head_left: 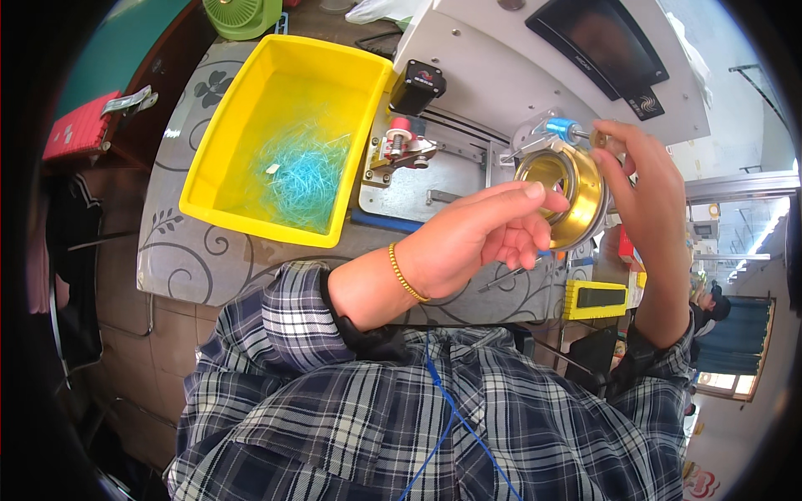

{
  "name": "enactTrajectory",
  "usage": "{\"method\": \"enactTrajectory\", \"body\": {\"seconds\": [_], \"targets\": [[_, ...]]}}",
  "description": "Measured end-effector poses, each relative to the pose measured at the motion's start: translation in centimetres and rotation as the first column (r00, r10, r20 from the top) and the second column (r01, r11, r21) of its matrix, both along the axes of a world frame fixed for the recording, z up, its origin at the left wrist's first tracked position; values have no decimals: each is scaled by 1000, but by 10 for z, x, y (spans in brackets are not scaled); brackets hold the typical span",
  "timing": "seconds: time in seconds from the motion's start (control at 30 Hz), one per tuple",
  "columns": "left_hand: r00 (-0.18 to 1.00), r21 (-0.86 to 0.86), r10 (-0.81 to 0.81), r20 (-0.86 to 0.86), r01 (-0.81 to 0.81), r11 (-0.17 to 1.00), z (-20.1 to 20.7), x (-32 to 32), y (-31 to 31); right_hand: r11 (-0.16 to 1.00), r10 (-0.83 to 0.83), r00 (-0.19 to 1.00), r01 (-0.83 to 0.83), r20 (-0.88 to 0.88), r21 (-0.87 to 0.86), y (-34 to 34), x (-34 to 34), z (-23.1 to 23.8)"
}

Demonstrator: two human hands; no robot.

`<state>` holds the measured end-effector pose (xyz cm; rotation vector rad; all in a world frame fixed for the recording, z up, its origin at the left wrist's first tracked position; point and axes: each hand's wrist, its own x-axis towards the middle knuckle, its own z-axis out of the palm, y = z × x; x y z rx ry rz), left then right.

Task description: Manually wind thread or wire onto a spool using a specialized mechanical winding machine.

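A shiny gold spool-like ring (581,204) with a round opening is mounted on the right side of a white machine. My left hand (493,230) is in front of it, fingers loosely curled and apart, the index fingertip at the ring's opening; it seems to hold nothing. Just beyond the ring, my right hand (639,167) pinches a small brass-coloured knob (599,139) at the end of a shaft. A blue cylindrical fitting (564,129) sits on that shaft. The fingers partly hide the knob.
To the left stands a yellow bin (219,188) with tangled thin blue strands (305,175). Between bin and ring are a black motor (418,86) and a roller clamp with a red wheel (399,138). A dark screen (597,42) tops the machine. A yellow-framed case (595,299) lies right.
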<state>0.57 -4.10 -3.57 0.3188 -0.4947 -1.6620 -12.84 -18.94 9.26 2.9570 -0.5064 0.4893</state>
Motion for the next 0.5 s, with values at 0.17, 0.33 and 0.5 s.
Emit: {"method": "enactTrajectory", "body": {"seconds": [0.17, 0.33, 0.5], "targets": [[999, 59, 2, 51, -5, 998, 2, -3, -6, 939, -333, 940, 323, -71, -117, 0, -7, 1], [999, 44, 3, 39, -5, 999, 2, -3, -2, 987, 74, 982, -47, 173, -154, -17, -4, -11], [997, 55, 45, 55, -48, 997, 1, -5, -3, 965, -6, 991, 42, 137, -258, -17, -6, -9]]}}
